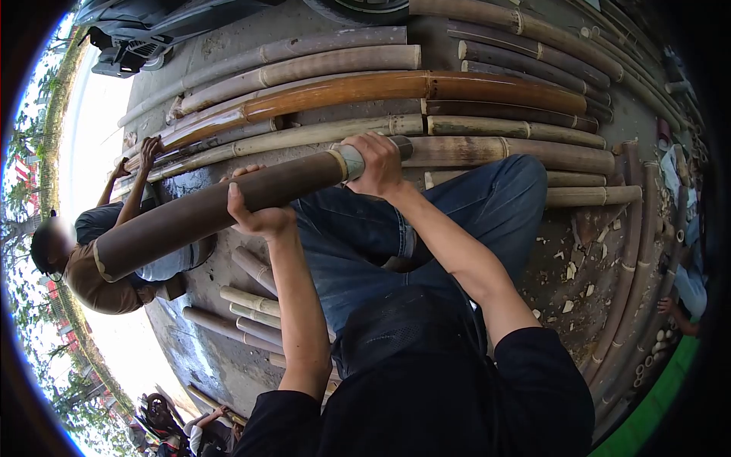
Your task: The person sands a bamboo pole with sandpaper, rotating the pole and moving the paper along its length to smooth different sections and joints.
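Observation:
A thick, dark brown bamboo pole (179,217) slants across in front of me, its wide end at the left. My left hand (263,217) is closed around its middle, thumb on the near side and fingertips showing over the far side. Near the narrower right end, my right hand (375,164) wraps over the pole. A pale grey-green patch (351,161) shows beside the right fingers, just past a light tan ring on the pole; I cannot tell whether it is a cloth or the pole's own surface.
Bamboo poles lie in rows beyond my knees, including a glossy orange-brown one (327,91). A co-worker (103,259) crouches at left, hands on the poles. Shorter bamboo pieces (255,301) lie at lower left, wood chips (571,270) at right. A motorbike (160,27) stands at the back.

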`<state>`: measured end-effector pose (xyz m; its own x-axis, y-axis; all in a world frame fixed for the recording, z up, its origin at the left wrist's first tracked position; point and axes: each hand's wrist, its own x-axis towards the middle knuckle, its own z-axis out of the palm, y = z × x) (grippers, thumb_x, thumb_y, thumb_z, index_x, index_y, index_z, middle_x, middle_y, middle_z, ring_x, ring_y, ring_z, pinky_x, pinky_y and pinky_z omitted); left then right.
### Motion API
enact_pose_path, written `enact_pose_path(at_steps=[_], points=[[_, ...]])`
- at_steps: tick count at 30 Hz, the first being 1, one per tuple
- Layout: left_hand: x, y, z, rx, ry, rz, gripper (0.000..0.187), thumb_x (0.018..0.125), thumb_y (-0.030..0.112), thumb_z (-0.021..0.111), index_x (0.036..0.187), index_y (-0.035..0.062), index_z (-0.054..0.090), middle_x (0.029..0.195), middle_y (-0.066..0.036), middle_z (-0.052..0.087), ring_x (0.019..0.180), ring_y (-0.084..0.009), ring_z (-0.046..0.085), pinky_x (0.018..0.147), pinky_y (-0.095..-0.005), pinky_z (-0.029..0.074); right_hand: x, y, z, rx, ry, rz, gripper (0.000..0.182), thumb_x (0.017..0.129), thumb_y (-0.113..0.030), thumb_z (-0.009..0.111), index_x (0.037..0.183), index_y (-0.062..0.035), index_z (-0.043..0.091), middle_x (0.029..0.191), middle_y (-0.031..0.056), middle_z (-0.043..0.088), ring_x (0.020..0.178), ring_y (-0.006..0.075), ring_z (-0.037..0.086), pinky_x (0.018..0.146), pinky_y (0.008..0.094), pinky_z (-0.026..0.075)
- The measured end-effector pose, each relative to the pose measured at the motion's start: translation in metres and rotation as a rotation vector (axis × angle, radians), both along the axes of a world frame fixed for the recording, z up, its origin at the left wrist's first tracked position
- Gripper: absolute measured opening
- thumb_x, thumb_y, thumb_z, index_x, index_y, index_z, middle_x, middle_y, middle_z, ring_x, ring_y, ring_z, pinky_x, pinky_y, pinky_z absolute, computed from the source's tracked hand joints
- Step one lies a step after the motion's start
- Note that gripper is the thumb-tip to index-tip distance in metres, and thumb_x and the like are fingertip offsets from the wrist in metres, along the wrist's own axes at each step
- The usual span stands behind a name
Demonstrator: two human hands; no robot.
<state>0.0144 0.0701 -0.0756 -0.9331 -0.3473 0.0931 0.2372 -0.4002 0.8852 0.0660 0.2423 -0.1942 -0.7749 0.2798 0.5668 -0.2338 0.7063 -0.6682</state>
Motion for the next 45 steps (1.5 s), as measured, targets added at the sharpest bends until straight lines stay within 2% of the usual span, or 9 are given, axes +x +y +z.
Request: enact_pose_path(at_steps=[4, 5, 11, 20, 26, 29, 36, 43, 45], points=[[-0.008, -0.005, -0.003, -0.005, -0.031, -0.049, 0.052, 0.086, 0.043, 0.062, 0.119, 0.0043, 0.051, 0.106, -0.013, 0.063, 0.098, -0.0293, 0.065, 0.093, -0.0468, 0.054, -0.015, -0.033, 0.040, -0.066, 0.032, 0.075, 0.047, 0.062, -0.022, 0.083, 0.106, -0.0135, 0.067, 0.095, 0.0124, 0.073, 0.091, 0.0332, 0.072, 0.081, 0.0431, 0.058], [-0.008, -0.006, -0.002, 0.052, -0.035, -0.048, 0.059, 0.082, 0.039, 0.066, 0.126, 0.0058, 0.045, 0.102, -0.014, 0.062, 0.095, -0.0286, 0.065, 0.092, -0.0450, 0.053, -0.013, -0.030, 0.035, -0.068, 0.030, 0.071, 0.047, 0.062, -0.022, 0.083, 0.106, -0.0135, 0.067, 0.095, 0.0124, 0.073, 0.091, 0.0332, 0.072, 0.081, 0.0431, 0.058], [-0.004, -0.018, -0.016, 0.095, 0.070, -0.145, 0.054, 0.083, 0.041, 0.064, 0.125, 0.0103, 0.050, 0.105, -0.014, 0.063, 0.100, -0.0299, 0.065, 0.097, -0.0478, 0.052, 0.019, 0.060, -0.063, -0.023, -0.224, 0.045, 0.054, 0.055, -0.020, 0.089, 0.104, -0.0138, 0.066, 0.096, 0.0088, 0.074, 0.093, 0.0315, 0.072, 0.082, 0.0422, 0.058], [-0.006, -0.015, -0.010, 0.147, 0.143, -0.267, 0.058, 0.077, 0.033, 0.066, 0.127, 0.0088, 0.051, 0.104, -0.014, 0.062, 0.099, -0.0296, 0.064, 0.099, -0.0460, 0.051, -0.016, -0.024, 0.054, -0.079, 0.057, 0.253, 0.044, 0.066, -0.022, 0.077, 0.108, -0.0118, 0.066, 0.093, 0.0109, 0.073, 0.087, 0.0330, 0.073, 0.078, 0.0436, 0.059], [-0.005, -0.038, -0.029, 0.235, 0.171, -0.300, 0.060, 0.074, 0.033, 0.068, 0.127, 0.0089, 0.053, 0.105, -0.014, 0.063, 0.102, -0.0306, 0.064, 0.102, -0.0460, 0.049, 0.017, 0.055, -0.042, 0.012, -0.148, 0.180, 0.054, 0.058, -0.023, 0.085, 0.108, -0.0125, 0.066, 0.095, 0.0094, 0.074, 0.090, 0.0320, 0.072, 0.081, 0.0420, 0.059], [-0.003, -0.035, -0.028, 0.213, 0.234, -0.366, 0.061, 0.074, 0.034, 0.069, 0.128, 0.0087, 0.053, 0.107, -0.014, 0.063, 0.103, -0.0314, 0.063, 0.103, -0.0462, 0.047, 0.015, 0.062, -0.053, 0.003, -0.200, 0.189, 0.059, 0.053, -0.022, 0.089, 0.107, -0.0118, 0.066, 0.098, 0.0091, 0.074, 0.093, 0.0325, 0.072, 0.083, 0.0425, 0.058], [-0.012, -0.023, -0.016, 0.181, 0.277, -0.491, 0.062, 0.073, 0.033, 0.070, 0.128, 0.0082, 0.054, 0.108, -0.014, 0.063, 0.106, -0.0317, 0.062, 0.106, -0.0462, 0.045, -0.010, -0.007, 0.053, -0.097, -0.067, 0.359, 0.058, 0.063, -0.030, 0.086, 0.115, -0.0134, 0.065, 0.099, 0.0098, 0.073, 0.094, 0.0342, 0.072, 0.081, 0.0452, 0.059], [-0.017, -0.030, -0.020, 0.169, 0.271, -0.554, 0.068, 0.071, 0.038, 0.072, 0.128, 0.0060, 0.056, 0.114, -0.014, 0.062, 0.109, -0.0311, 0.060, 0.108, -0.0458, 0.044, 0.030, 0.085, -0.067, -0.025, -0.343, 0.302, 0.065, 0.055, -0.019, 0.091, 0.113, -0.0115, 0.062, 0.104, 0.0118, 0.072, 0.099, 0.0346, 0.070, 0.085, 0.0451, 0.058], [-0.012, -0.018, -0.008, 0.139, 0.237, -0.543, 0.065, 0.074, 0.034, 0.073, 0.129, 0.0027, 0.056, 0.120, -0.016, 0.060, 0.108, -0.0306, 0.061, 0.105, -0.0455, 0.047, 0.028, 0.083, -0.066, -0.008, -0.353, 0.245, 0.065, 0.055, -0.018, 0.091, 0.113, -0.0112, 0.062, 0.104, 0.0122, 0.071, 0.100, 0.0352, 0.069, 0.086, 0.0458, 0.057]])
